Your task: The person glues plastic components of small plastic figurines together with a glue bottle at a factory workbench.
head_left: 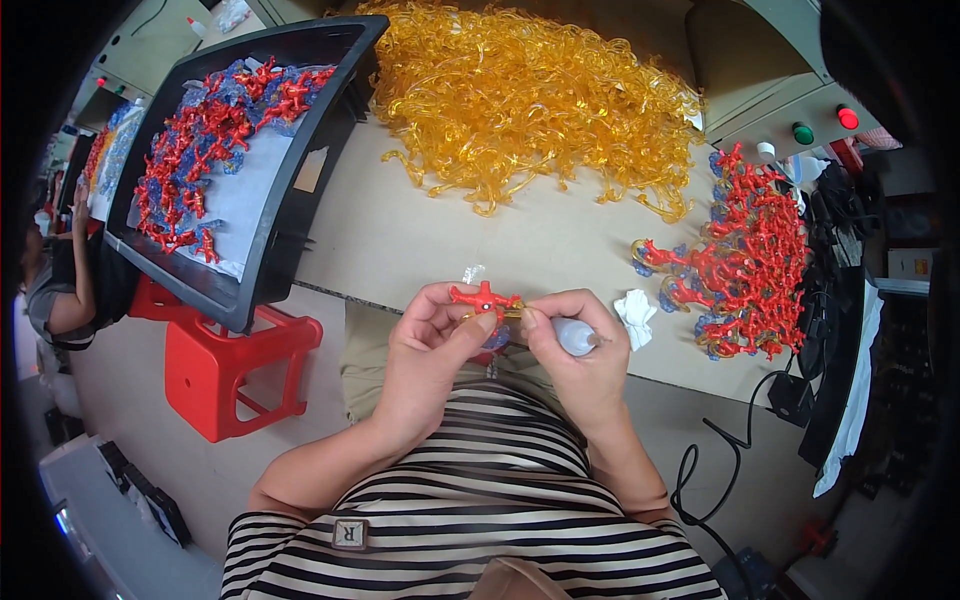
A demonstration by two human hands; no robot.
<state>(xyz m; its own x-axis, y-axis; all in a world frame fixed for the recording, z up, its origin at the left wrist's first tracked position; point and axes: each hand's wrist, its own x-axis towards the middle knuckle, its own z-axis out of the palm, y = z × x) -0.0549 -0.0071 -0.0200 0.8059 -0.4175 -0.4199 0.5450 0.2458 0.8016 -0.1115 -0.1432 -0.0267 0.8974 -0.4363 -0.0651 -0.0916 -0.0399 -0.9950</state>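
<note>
My left hand is closed round a small red toy figure with a translucent blue part at its lower end. Thumb and fingers grip it over the table's front edge. From the right, my right hand meets the figure, its thumb and forefinger pinched at a bit of translucent yellow beside it. Whether that yellow bit is joined to the figure cannot be made out. A whitish squeeze bottle lies tucked in the same right hand, its tip hidden.
Yellow translucent pieces heap at the table's back. Several red-and-blue figures stand at right near crumpled tissue. At left are a black tray of figures, a red stool and another person. A black cable hangs at right.
</note>
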